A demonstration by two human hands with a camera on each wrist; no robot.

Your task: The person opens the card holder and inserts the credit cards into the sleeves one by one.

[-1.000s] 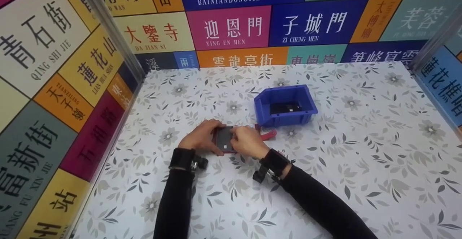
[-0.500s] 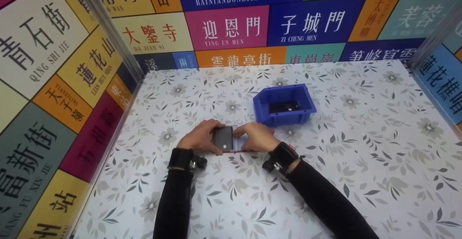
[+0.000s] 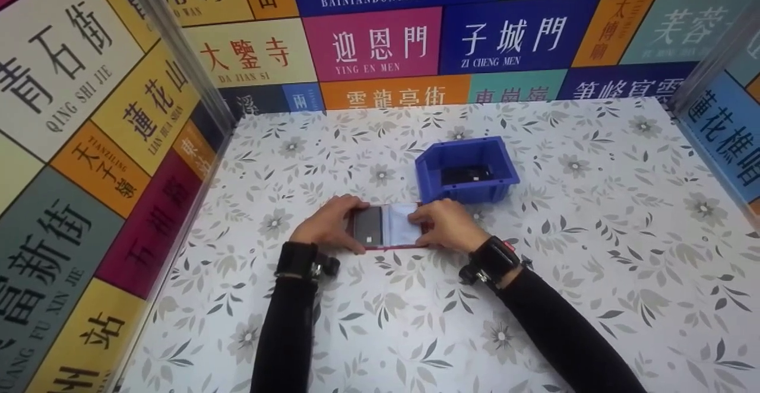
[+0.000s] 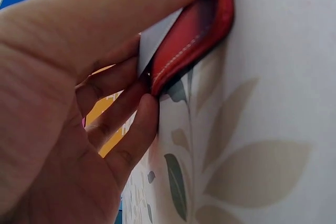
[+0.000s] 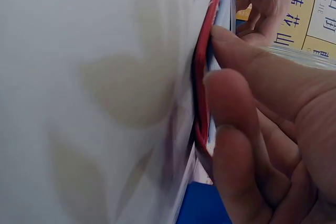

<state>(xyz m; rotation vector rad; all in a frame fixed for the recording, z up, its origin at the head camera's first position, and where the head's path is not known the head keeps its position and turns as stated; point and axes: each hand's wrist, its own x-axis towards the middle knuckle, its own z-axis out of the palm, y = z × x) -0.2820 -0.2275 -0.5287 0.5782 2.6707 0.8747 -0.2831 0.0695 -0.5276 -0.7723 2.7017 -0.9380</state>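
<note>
Near the centre of the frame, a flat, rectangular wallet of red leather-like material with a pale stitched seam (image 4: 173, 51) lies open on the tabletop with its white, matte, grey leaf-and-flower print (image 3: 594, 233). Its left half carries a smooth dark-grey rectangular card with a small pale square (image 3: 369, 225); its right half shows a glossy, bluish-white, see-through plastic sleeve (image 3: 399, 224). The left hand (image 3: 329, 222) grasps the wallet's left end, thumb at the lower edge and fingers at the upper. The right hand (image 3: 454, 227) grasps the right end, its thumb touching the red rim in the right wrist view and its other fingers bent beside it.

Above and right of the wallet, near the right hand, sits a blue, hard plastic bin with a slanted, cut-away front (image 3: 484, 192), holding dark, flat objects (image 3: 466, 174) too small to identify. Stretchy-looking black sleeves (image 3: 282, 333) run to the lower edge. Across the top, flat colour-blocked panels with printed characters (image 3: 380, 43) form the backdrop.
</note>
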